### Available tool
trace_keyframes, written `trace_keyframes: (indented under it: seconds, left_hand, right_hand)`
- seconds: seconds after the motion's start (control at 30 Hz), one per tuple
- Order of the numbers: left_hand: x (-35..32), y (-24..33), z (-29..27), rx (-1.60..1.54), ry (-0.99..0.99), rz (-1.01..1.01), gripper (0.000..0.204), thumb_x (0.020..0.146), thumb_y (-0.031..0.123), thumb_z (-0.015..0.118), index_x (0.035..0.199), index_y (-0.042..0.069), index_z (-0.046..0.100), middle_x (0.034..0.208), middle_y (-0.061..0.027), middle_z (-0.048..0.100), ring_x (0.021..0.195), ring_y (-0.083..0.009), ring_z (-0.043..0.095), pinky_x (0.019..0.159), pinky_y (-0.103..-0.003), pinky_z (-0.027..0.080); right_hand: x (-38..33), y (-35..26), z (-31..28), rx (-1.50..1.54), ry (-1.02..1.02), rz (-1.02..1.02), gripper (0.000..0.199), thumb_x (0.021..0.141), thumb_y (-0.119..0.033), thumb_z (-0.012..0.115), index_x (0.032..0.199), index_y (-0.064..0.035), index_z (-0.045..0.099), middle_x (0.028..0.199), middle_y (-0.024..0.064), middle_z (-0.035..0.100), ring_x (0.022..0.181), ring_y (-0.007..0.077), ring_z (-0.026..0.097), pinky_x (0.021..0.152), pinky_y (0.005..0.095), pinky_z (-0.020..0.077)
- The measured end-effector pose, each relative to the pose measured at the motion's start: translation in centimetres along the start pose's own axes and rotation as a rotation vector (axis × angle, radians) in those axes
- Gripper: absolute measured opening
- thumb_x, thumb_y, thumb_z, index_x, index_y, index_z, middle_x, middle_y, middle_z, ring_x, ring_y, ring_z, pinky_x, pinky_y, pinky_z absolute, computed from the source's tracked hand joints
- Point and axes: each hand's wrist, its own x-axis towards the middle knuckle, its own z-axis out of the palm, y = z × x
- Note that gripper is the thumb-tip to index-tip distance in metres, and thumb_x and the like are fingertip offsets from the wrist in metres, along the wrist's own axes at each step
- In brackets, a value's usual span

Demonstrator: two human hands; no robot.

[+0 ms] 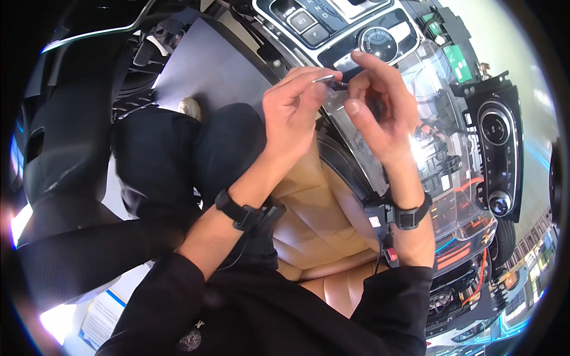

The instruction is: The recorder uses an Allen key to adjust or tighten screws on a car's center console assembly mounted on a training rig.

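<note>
Tan leather of a car seat [320,219] fills the middle of the view, with the person's dark-trousered legs [178,160] lying over its left side. To the right runs the centre console [439,148], its trim stripped so that a clear plastic housing and wiring show; at its upper end sit a rotary dial [378,41] and a row of buttons [303,22]. Further right, a black control panel [497,151] with round knobs hangs apart from the console. A grey sheet [214,71] covers the footwell area at upper left.

Both forearms come up from the lower edge, each with a black wrist strap [240,212]. The left hand [291,110] is curled, its thumb and forefinger pinched on a thin silver metal tool [323,78], whose tip points right. The right hand [377,104] is half closed just beside it, fingertips meeting the tool's tip over the console's edge; a small dark part [341,85] sits between them, but whether the right hand grips it cannot be told.
</note>
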Motion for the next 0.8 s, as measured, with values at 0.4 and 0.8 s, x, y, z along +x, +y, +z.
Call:
trace_keyframes:
  seconds: [0.4,0.8]
  left_hand:
    - [-1.6,-0.5,0.9,0.204,0.026,0.147,0.026,0.087,-0.007,0.061,0.112,-0.002,0.065,0.111,-0.0158,0.068,0.097,-0.0285,0.067,0.086,-0.034,0.053]
    - [-2.9,-0.8,2.5,0.056,0.167,0.009,0.050,0.080,-0.016,0.057,0.127,0.001,0.052,0.118,-0.0139,0.053,0.106,-0.0242,0.063,0.095,-0.034,0.052]
  right_hand:
    - [0.4,0.0,0.6,-0.289,-0.093,-0.186,0.017,0.077,-0.004,0.077,0.093,-0.0027,0.072,0.071,0.0047,0.061,0.059,0.0149,0.057,0.054,0.0273,0.0448]
    - [1.4,0.1,1.7,-0.320,-0.091,-0.131,0.016,0.075,-0.009,0.081,0.081,-0.0011,0.068,0.068,0.0040,0.057,0.057,0.0124,0.053,0.050,0.0260,0.0399]
